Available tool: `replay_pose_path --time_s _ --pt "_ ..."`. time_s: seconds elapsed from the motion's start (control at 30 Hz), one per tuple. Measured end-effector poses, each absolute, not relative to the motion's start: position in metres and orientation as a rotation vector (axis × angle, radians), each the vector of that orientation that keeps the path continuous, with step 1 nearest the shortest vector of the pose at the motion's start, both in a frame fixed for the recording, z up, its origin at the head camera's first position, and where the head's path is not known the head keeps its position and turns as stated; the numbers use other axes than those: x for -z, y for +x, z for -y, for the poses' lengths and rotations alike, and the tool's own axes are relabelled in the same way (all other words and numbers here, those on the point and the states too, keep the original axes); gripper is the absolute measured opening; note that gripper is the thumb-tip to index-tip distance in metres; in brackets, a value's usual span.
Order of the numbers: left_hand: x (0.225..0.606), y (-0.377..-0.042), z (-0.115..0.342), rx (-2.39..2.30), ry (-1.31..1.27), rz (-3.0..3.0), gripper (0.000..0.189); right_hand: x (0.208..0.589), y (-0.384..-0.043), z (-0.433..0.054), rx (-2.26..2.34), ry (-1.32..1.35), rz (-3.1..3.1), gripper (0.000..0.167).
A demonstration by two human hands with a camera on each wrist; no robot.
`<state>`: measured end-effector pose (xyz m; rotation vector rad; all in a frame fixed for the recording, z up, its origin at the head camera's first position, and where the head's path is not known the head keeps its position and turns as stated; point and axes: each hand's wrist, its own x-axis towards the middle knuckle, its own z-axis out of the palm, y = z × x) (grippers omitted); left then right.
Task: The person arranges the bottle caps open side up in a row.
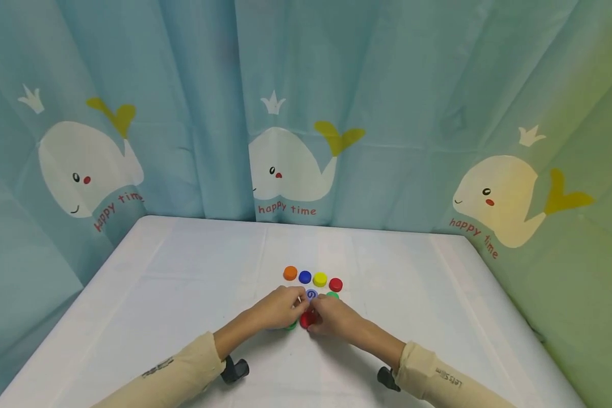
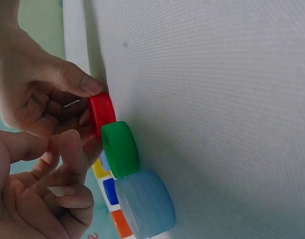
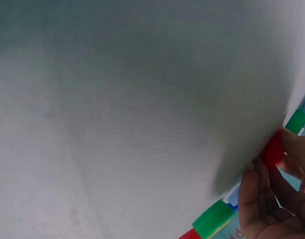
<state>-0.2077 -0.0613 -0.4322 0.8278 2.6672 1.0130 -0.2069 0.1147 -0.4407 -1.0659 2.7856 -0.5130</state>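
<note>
My right hand pinches a red bottle cap at the front of a cap group, thumb on one side and fingers on the other. The red cap sits on the tabletop against a green cap. My left hand hovers over the group's left side with loosely curled fingers, and nothing shows in its grasp. Below it in the left wrist view stands a pale blue translucent cap, which my left hand hides in the head view. A cap with a blue swirl lies just beyond both hands.
Behind my hands, an orange cap, a blue cap, a yellow cap and a red cap form a row. Another green cap lies beside my right hand. A whale-print curtain surrounds the white table.
</note>
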Motion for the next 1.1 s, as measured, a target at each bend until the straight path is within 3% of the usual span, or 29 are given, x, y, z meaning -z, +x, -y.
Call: replay_pose_path --time_s 0.37,0.67,1.1 --pt "0.416 -0.211 0.067 -0.969 0.744 -2.726 0.008 0.429 -0.208 -0.12 0.602 -0.963 -2.688 0.039" --pt "0.411 -0.227 0.083 -1.06 0.574 -2.845 0.003 0.409 -0.226 -0.137 0.709 -0.905 -2.84 0.027" --pt "0.418 -0.261 0.106 -1.115 0.366 -2.893 0.032 0.407 -0.265 -0.137 0.869 -0.619 -2.862 0.027"
